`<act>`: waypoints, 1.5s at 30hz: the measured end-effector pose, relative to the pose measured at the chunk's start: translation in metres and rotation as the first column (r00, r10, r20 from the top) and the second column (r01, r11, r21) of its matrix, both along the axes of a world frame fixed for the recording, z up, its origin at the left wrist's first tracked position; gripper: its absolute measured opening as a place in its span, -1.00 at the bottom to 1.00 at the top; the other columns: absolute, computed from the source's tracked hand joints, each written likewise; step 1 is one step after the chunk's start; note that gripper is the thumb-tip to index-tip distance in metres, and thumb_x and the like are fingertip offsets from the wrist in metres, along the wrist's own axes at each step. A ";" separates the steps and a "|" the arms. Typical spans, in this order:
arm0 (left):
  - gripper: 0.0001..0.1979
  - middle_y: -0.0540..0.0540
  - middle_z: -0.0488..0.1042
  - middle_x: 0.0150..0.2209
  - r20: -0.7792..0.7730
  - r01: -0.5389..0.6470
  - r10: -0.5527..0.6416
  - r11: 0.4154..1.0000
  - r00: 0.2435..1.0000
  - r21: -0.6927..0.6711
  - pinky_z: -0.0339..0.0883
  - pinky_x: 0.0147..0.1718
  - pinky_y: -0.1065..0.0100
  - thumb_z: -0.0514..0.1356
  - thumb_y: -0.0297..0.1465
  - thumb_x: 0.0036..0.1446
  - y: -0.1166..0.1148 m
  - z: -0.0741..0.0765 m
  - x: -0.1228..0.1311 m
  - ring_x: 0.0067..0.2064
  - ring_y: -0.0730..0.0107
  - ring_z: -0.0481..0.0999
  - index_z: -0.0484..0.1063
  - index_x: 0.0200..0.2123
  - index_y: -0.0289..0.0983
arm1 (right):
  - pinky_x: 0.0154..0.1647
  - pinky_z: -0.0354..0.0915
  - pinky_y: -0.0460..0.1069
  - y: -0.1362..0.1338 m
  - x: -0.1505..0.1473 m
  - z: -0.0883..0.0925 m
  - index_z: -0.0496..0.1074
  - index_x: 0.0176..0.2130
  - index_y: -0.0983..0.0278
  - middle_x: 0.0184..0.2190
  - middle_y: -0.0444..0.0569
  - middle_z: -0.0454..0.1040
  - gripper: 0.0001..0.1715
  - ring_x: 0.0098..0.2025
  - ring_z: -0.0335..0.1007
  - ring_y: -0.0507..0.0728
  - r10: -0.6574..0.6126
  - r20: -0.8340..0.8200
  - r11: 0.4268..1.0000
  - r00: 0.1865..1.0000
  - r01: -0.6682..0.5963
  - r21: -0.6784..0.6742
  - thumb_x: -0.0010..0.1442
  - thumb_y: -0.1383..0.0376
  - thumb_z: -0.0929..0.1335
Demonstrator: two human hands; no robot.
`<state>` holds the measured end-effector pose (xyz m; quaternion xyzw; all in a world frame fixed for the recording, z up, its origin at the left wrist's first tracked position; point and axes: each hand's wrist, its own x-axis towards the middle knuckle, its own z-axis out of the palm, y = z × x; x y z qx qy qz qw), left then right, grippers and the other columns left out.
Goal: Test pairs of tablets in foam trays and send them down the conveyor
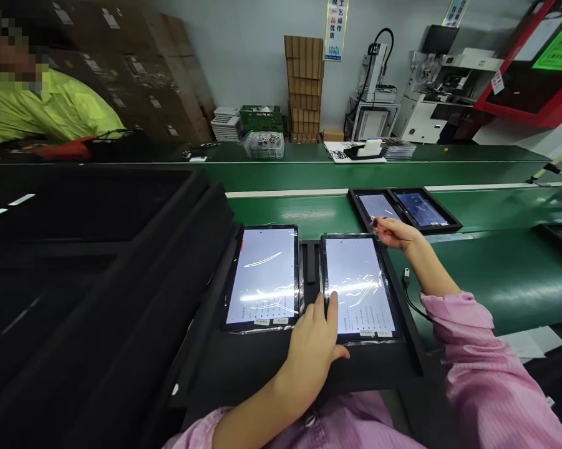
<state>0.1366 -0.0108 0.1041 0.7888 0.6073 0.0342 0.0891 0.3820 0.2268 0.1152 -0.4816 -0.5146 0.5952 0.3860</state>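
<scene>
Two tablets in clear film lie side by side in a black foam tray (262, 362) in front of me. Both the left tablet (264, 268) and the right tablet (355, 280) have lit, pale screens with lines of text. My left hand (311, 340) rests its outstretched fingers on the lower left edge of the right tablet. Near that tablet's upper right corner, my right hand (395, 234) pinches a small dark piece, too small to name. Beyond it, another black tray (449, 229) carries two more tablets with lit screens, one pale and one blue.
Tall stacked black foam trays (168, 262) crowd the left side. A cable with a white plug (406, 274) lies on the green conveyor (486, 274) at right. Across the line stand a green crate (262, 118) and cartons (304, 81). A person in a yellow top (70, 106) works at far left.
</scene>
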 end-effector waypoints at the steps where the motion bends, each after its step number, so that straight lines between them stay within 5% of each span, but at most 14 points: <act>1: 0.08 -0.40 0.39 0.23 0.000 -0.008 0.008 1.000 1.000 0.026 0.52 -0.01 0.11 0.56 -0.18 -0.32 -0.001 -0.006 0.001 0.08 -0.09 0.53 0.25 0.29 -0.28 | -0.41 0.47 -0.07 0.008 -0.016 -0.001 0.41 -0.41 0.22 -0.44 -0.07 0.52 -0.57 -0.41 0.46 0.05 0.020 -0.006 1.000 1.000 -0.020 -0.002 -0.16 0.13 0.62; 6: 0.01 -0.34 0.49 0.14 -0.025 -0.004 0.008 0.986 1.000 0.168 0.53 -0.03 0.07 0.56 -0.23 -0.28 -0.010 -0.028 0.002 0.01 -0.04 0.57 0.29 0.27 -0.29 | -0.42 0.47 -0.12 0.031 -0.078 -0.009 0.40 -0.42 0.25 -0.56 -0.16 0.48 -0.48 -0.49 0.46 0.00 0.071 0.000 0.997 0.997 -0.071 0.015 -0.32 0.29 0.67; 11: 0.06 -0.40 0.49 0.12 -0.016 0.036 -0.033 0.967 0.999 0.253 0.57 -0.11 0.10 0.58 -0.26 -0.34 -0.012 -0.035 0.000 -0.05 -0.02 0.59 0.30 0.26 -0.40 | -0.53 0.39 -0.16 0.035 -0.099 -0.009 0.53 -0.40 0.35 -0.63 -0.17 0.47 -0.51 -0.60 0.37 -0.05 0.191 0.063 0.981 0.979 -0.190 -0.026 -0.39 0.34 0.65; 16: 0.06 -0.35 0.53 0.09 0.012 0.017 -0.022 0.933 1.000 0.360 0.59 -0.16 0.13 0.60 -0.31 -0.41 -0.012 -0.037 0.000 -0.10 0.03 0.60 0.34 0.23 -0.40 | -0.50 0.40 -0.17 0.035 -0.101 -0.008 0.53 -0.54 0.36 -0.59 -0.09 0.52 -0.54 -0.56 0.43 -0.03 0.231 0.084 0.972 0.969 -0.226 -0.065 -0.47 0.25 0.67; 22: 0.05 -0.35 0.54 0.07 0.021 0.006 -0.015 0.928 1.000 0.372 0.60 -0.18 0.11 0.60 -0.34 -0.44 -0.012 -0.037 0.000 -0.11 0.02 0.60 0.35 0.21 -0.41 | -0.70 0.12 -0.22 0.038 -0.097 -0.013 0.51 -0.55 0.36 -0.62 -0.08 0.51 -0.49 -0.60 0.39 -0.04 0.194 0.094 0.980 0.977 -0.189 -0.059 -0.53 0.24 0.69; 26: 0.06 -0.36 0.54 0.07 0.019 0.007 -0.016 0.929 1.000 0.369 0.60 -0.19 0.11 0.60 -0.38 -0.45 -0.012 -0.038 0.000 -0.11 0.02 0.60 0.34 0.21 -0.42 | -0.59 0.30 -0.21 0.038 -0.093 -0.013 0.47 -0.58 0.34 -0.61 -0.13 0.51 -0.50 -0.57 0.42 -0.03 0.215 0.079 0.972 0.973 -0.206 -0.109 -0.54 0.29 0.69; 33: 0.10 -0.34 0.52 0.09 0.064 0.016 -0.041 0.935 0.997 0.354 0.59 -0.16 0.12 0.59 -0.41 -0.38 -0.014 -0.042 -0.004 -0.09 0.04 0.59 0.23 0.28 -0.40 | -0.52 0.34 -0.29 0.044 -0.092 -0.011 0.44 -0.59 0.35 -0.60 -0.13 0.51 -0.61 -0.54 0.43 -0.09 0.272 0.059 0.944 0.961 -0.254 -0.209 -0.32 0.35 0.66; 45: 0.19 -0.31 0.50 0.11 0.097 0.018 -0.057 0.932 0.994 0.362 0.55 -0.10 0.16 0.57 -0.43 -0.32 -0.015 -0.044 -0.008 -0.04 0.09 0.57 0.05 0.36 -0.39 | -0.69 0.24 -0.31 0.052 -0.089 -0.019 0.45 -0.52 0.35 -0.62 -0.16 0.48 -0.63 -0.63 0.35 -0.12 0.335 0.041 0.918 0.941 -0.316 -0.238 -0.20 0.32 0.65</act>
